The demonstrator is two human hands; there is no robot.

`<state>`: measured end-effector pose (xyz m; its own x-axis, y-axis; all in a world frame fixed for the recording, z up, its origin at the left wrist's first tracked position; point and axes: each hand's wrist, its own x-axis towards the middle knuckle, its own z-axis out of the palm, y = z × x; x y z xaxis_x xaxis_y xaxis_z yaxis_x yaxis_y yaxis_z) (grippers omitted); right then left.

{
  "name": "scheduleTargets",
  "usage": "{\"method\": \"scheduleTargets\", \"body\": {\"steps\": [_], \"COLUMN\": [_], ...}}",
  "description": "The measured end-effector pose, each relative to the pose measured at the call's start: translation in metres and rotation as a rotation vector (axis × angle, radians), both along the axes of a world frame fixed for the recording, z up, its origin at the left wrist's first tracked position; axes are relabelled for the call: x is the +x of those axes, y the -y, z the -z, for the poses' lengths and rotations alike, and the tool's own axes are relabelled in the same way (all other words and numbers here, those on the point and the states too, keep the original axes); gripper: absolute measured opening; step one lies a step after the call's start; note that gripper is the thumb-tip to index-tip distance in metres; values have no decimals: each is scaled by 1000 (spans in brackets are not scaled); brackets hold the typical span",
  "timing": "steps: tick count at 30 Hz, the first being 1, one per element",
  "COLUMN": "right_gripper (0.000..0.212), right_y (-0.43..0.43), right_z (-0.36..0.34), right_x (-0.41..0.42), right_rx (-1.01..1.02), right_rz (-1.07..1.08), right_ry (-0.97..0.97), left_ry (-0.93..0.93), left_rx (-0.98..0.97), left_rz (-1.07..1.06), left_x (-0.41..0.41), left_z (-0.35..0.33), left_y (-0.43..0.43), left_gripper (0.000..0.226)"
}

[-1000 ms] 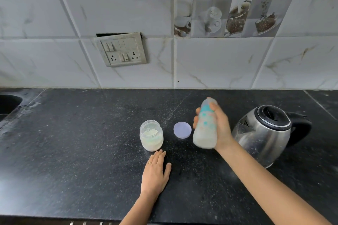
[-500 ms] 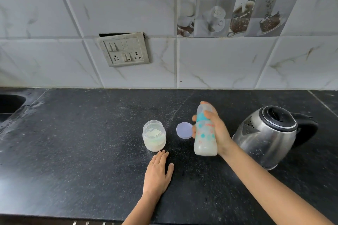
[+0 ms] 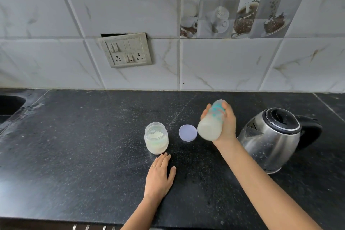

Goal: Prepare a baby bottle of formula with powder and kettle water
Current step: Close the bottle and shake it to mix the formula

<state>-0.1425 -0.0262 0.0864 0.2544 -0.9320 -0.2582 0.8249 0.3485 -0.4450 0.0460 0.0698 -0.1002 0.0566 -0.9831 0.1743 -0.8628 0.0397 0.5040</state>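
Observation:
My right hand [image 3: 226, 125] grips a baby bottle [image 3: 211, 120] with teal markings, held in the air and tilted, its top leaning away to the right. Milky white liquid fills its lower part and the bottle is blurred. An open clear jar of formula powder [image 3: 156, 138] stands on the black counter [image 3: 74, 155] to the left. Its lilac lid [image 3: 188, 133] lies flat between jar and bottle. A steel electric kettle [image 3: 274, 138] with a black lid and handle stands right of my right hand. My left hand [image 3: 160, 177] rests flat on the counter just in front of the jar.
A tiled wall with a switch and socket plate [image 3: 127, 50] rises behind the counter. A sink [image 3: 9, 106] is sunk into the far left. The counter's front edge [image 3: 56, 219] runs along the bottom, with a drawer handle [image 3: 93, 227] below it.
My right hand has swung the bottle from tilted to upright and back to tilted, lifting it a little. The left hand stays flat on the counter.

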Motion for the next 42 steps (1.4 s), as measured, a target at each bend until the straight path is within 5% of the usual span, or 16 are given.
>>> {"method": "scheduleTargets", "body": {"steps": [2, 7, 12, 18, 23, 29, 34, 39, 42], "right_gripper": [27, 51, 30, 56, 27, 62, 27, 48, 42], "right_y": [0, -8, 15, -3, 16, 12, 28, 18, 24], "right_z": [-1, -10, -20, -10, -8, -5, -11, -6, -10], "right_x": [-1, -6, -14, -6, -2, -3, 1, 2, 4], "right_rx": [-27, -464, -121, -389, -30, -377, -64, -369, -272], "right_rz": [-32, -314, 3, -301, 5, -331, -2, -287, -131], "right_ry": [47, -288, -16, -258, 90, -251, 62, -215, -129], "left_ry": [-1, -8, -8, 16, 19, 28, 37, 46, 52], "left_rx": [6, -5, -8, 9, 5, -10, -9, -22, -28], "left_rz": [3, 1, 3, -6, -10, -21, -23, -32, -34], "left_x": [0, 1, -2, -2, -3, -3, -4, -2, -2], "left_z": [1, -2, -2, 0, 1, 3, 3, 5, 6], "left_y": [0, 1, 0, 0, 2, 3, 4, 5, 5], "left_gripper": [50, 50, 50, 52, 52, 50, 50, 49, 49]}}
